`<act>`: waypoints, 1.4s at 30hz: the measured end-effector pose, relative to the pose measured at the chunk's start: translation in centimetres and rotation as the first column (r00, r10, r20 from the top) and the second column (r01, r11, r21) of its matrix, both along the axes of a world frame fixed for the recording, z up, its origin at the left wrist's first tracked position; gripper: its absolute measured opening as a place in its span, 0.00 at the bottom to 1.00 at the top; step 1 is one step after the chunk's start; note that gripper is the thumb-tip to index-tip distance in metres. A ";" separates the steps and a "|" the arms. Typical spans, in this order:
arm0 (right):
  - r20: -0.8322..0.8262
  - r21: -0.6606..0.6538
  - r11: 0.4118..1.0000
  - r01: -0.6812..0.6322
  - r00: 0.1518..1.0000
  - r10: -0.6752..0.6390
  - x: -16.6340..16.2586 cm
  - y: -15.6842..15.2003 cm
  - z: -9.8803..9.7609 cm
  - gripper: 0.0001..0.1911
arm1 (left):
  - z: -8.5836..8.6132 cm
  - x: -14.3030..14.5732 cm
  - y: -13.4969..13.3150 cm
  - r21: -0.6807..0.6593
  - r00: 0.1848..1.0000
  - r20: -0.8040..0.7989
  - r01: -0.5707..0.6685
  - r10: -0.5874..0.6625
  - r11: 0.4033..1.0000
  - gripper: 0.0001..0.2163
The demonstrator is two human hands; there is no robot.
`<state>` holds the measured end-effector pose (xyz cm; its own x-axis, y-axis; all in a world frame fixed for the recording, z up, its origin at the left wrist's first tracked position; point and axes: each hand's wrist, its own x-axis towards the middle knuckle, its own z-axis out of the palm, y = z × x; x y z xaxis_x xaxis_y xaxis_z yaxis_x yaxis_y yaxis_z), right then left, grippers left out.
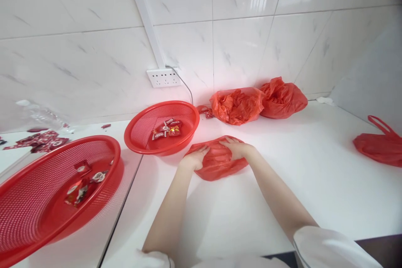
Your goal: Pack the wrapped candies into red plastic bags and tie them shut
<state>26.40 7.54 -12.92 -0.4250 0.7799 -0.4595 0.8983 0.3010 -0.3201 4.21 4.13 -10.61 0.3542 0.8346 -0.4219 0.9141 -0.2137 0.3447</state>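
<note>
A red plastic bag [220, 163] lies on the white table in front of me, its thin film crumpled. My left hand [195, 159] rests on the bag's left side with the fingers stretched out over it. Across from it, my right hand [235, 148] lies on the bag's right side, fingers spread. Both palms face the film, and neither hand is closed round it. What the bag contains, if anything, cannot be made out. Just behind my left hand stands a round red basket [135, 130] with several small wrapped packets [166, 129] in it.
A larger red basket [28, 192] with a few packets stands at the left. Behind it lie red wrappers [47, 141] and a clear plastic bottle [47, 117]. Two stuffed red bags [240, 106] sit by the wall; another red bag [381, 146] lies far right. A power strip [163, 77] hangs on the wall.
</note>
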 end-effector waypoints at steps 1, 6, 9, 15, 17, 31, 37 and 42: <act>-0.007 0.019 1.000 0.012 1.000 -0.011 -0.1 -0.1 0.0 0.56 | 0.2 -0.1 0.0 0.010 0.999 0.036 0.010 -0.011 1.000 0.41; -0.122 0.125 0.992 0.031 0.992 -0.016 -0.7 -0.6 1.0 0.46 | 1.1 -1.4 -0.8 -0.143 0.688 0.634 -0.344 0.353 0.928 0.32; -0.221 0.189 0.982 -0.013 0.974 0.056 -0.9 -0.9 2.0 0.37 | 0.7 -2.9 -1.8 -0.577 0.180 0.717 -0.387 0.673 0.719 0.41; -0.355 0.235 0.971 -0.049 0.925 0.133 -1.0 -2.3 4.4 0.28 | -0.4 -5.3 -3.3 -0.751 -0.349 0.624 -0.516 0.700 0.412 0.24; -0.367 0.234 0.971 -0.039 0.922 0.125 -1.0 -2.8 5.1 0.27 | -0.6 -5.8 -3.4 -0.748 -0.411 0.647 -0.508 0.643 0.428 0.11; -0.408 0.398 0.917 -0.005 0.894 0.183 -1.6 -4.2 7.0 0.13 | -3.4 -3.2 -4.4 -0.667 -0.499 0.732 -0.388 0.464 0.636 0.07; -0.439 0.502 0.864 0.043 0.873 0.212 -2.0 -4.3 7.1 0.11 | -3.3 -1.0 -5.0 -0.588 -0.448 0.801 -0.468 0.396 0.660 0.15; -0.454 0.615 0.786 0.073 0.847 0.277 -2.9 -4.0 6.0 0.14 | -3.5 0.2 -5.5 -0.578 -0.420 0.812 -0.479 0.406 0.660 0.19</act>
